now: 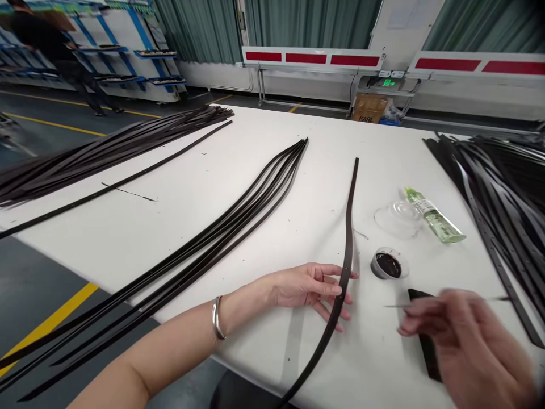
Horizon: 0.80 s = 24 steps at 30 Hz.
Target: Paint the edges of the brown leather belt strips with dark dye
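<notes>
A long dark leather strap (349,227) lies on edge across the white table (272,165), running from the far middle toward me. My left hand (313,287) rests against its near part, fingertips pinching the strap to hold it upright. My right hand (464,341) is blurred by motion at the lower right, fingers closed on a thin stick-like tool (447,303) that points sideways. A small round pot of dark paste (386,265) sits just beyond the right hand. A flat black piece (426,335) lies under that hand.
A bundle of several straps (221,221) lies diagonally to the left, more are piled at far left (97,150) and at the right edge (502,193). A green bottle (434,217) lies beside a clear lid (398,216). A person stands at the far left by blue racks.
</notes>
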### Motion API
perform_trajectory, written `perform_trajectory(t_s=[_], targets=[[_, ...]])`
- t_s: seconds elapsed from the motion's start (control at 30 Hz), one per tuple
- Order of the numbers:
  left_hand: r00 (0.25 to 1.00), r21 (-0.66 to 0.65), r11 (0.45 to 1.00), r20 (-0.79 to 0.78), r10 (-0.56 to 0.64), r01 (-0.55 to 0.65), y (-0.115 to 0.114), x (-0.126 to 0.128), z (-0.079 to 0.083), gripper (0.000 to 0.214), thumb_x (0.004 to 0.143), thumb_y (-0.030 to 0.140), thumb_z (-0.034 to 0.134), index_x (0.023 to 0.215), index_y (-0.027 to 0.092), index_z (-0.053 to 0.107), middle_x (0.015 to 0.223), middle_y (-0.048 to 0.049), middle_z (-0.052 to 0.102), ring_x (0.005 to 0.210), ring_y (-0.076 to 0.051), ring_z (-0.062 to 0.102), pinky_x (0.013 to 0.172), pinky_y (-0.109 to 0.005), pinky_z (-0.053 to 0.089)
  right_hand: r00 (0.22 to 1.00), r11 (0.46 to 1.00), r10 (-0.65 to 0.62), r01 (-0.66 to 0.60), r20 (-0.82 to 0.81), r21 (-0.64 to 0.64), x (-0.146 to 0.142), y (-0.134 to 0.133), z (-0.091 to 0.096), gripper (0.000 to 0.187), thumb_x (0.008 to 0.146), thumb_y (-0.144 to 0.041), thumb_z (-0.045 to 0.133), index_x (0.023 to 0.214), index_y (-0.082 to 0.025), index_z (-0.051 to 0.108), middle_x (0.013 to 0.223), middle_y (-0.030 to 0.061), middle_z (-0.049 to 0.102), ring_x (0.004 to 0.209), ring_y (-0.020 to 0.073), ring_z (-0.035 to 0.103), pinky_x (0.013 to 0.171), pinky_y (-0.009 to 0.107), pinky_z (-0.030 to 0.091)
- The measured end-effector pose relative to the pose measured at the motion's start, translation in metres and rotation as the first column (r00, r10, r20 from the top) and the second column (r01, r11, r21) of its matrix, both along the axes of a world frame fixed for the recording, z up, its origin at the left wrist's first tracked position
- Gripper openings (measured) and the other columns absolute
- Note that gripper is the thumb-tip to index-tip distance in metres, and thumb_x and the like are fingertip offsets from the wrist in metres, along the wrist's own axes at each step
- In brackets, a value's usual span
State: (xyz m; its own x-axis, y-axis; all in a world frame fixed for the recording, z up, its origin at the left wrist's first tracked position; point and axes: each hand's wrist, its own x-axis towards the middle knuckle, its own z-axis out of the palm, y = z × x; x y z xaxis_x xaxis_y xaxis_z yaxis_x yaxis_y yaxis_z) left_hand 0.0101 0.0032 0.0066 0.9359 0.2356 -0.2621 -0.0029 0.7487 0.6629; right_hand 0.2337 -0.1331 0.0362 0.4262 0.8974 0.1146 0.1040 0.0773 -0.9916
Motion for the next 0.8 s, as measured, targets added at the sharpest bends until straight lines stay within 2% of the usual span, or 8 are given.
perform_trajectory(t_s=[0.07,0.13,0.2,0.27,0.37,0.5,0.63,0.8], targets=[[1.0,-0.002,1.0,0.0,0.011,-0.011,0.002,-0.002,-0.001,0.054,0.082,0.03,0.073,0.133,0.027,0.055,0.097,-0.0054,0.066,0.089,-0.025,0.07,0.074,-0.041,0.059,0.983,0.995,0.067,-0.077,-0.173,-0.055,-0.013,0.022,0.002,0.024,0.093,-0.041,0.056,0.09,-0.017,0.057,0.079,0.0052,0.068,0.065,0.0175,0.069,0.06,0.03,0.06],[1.0,-0.008,1.0,0.007,0.026,-0.026,0.003,-0.004,-0.001,0.054,0.083,0.03,0.072,0.134,0.028,0.054,0.097,-0.0057,0.066,0.09,-0.025,0.07,0.074,-0.04,0.058,0.979,0.994,0.084,-0.095,-0.185,-0.049,-0.024,0.033,0.002,0.024,0.093,-0.04,0.055,0.09,-0.017,0.059,0.079,0.0057,0.069,0.066,0.0183,0.07,0.063,0.032,0.061],[0.999,-0.028,0.999,0.018,0.04,-0.039,0.003,-0.006,0.0,0.055,0.084,0.029,0.071,0.135,0.029,0.053,0.097,-0.0055,0.065,0.092,-0.025,0.069,0.075,-0.042,0.058,0.999,0.999,0.04,-0.04,-0.018,-0.006,-0.03,0.031,0.001,0.026,0.096,-0.038,0.05,0.09,-0.016,0.063,0.082,0.0073,0.071,0.071,0.0191,0.072,0.067,0.031,0.061],[0.999,-0.047,0.998,0.023,0.044,-0.043,0.001,-0.005,0.002,0.056,0.083,0.028,0.071,0.136,0.029,0.052,0.098,-0.0052,0.065,0.095,-0.025,0.068,0.077,-0.043,0.057,0.973,0.999,-0.012,0.0,0.232,0.052,-0.033,0.023,-0.002,0.028,0.098,-0.033,0.047,0.09,-0.016,0.067,0.086,0.0084,0.073,0.079,0.0192,0.072,0.07,0.028,0.06],[0.999,-0.067,0.997,0.025,0.041,-0.039,-0.001,-0.004,0.005,0.056,0.084,0.026,0.07,0.136,0.029,0.052,0.099,-0.0053,0.064,0.097,-0.024,0.067,0.08,-0.044,0.056,0.882,0.981,-0.003,-0.09,0.471,0.174,-0.034,0.015,-0.006,0.023,0.097,-0.026,0.047,0.089,-0.019,0.068,0.084,0.006,0.074,0.082,0.0178,0.072,0.073,0.028,0.059],[0.998,-0.088,0.995,0.026,0.053,-0.05,-0.002,-0.003,0.007,0.053,0.085,0.022,0.067,0.136,0.029,0.052,0.101,-0.0057,0.063,0.1,-0.024,0.066,0.079,-0.041,0.056,0.826,0.92,-0.012,-0.212,0.563,0.331,-0.035,0.017,-0.014,0.02,0.095,-0.021,0.048,0.086,-0.02,0.066,0.077,0.0041,0.074,0.076,0.0184,0.073,0.073,0.03,0.061],[0.998,-0.098,0.994,0.028,0.059,-0.056,-0.003,-0.003,0.008,0.052,0.087,0.019,0.063,0.137,0.028,0.052,0.104,-0.0063,0.062,0.102,-0.024,0.065,0.078,-0.041,0.056,0.772,0.929,0.024,-0.252,0.635,0.271,-0.03,0.02,-0.017,0.021,0.093,-0.015,0.047,0.089,-0.019,0.066,0.083,0.0054,0.075,0.082,0.0184,0.074,0.075,0.029,0.061],[0.998,-0.096,0.993,0.019,0.065,-0.062,-0.004,-0.003,0.008,0.052,0.088,0.019,0.063,0.137,0.029,0.051,0.104,-0.0061,0.062,0.103,-0.024,0.064,0.079,-0.041,0.055,0.707,0.884,0.098,-0.385,0.7,0.265,-0.023,0.024,-0.009,0.02,0.092,-0.013,0.049,0.091,-0.019,0.067,0.083,0.0042,0.075,0.082,0.0182,0.074,0.074,0.025,0.061]])
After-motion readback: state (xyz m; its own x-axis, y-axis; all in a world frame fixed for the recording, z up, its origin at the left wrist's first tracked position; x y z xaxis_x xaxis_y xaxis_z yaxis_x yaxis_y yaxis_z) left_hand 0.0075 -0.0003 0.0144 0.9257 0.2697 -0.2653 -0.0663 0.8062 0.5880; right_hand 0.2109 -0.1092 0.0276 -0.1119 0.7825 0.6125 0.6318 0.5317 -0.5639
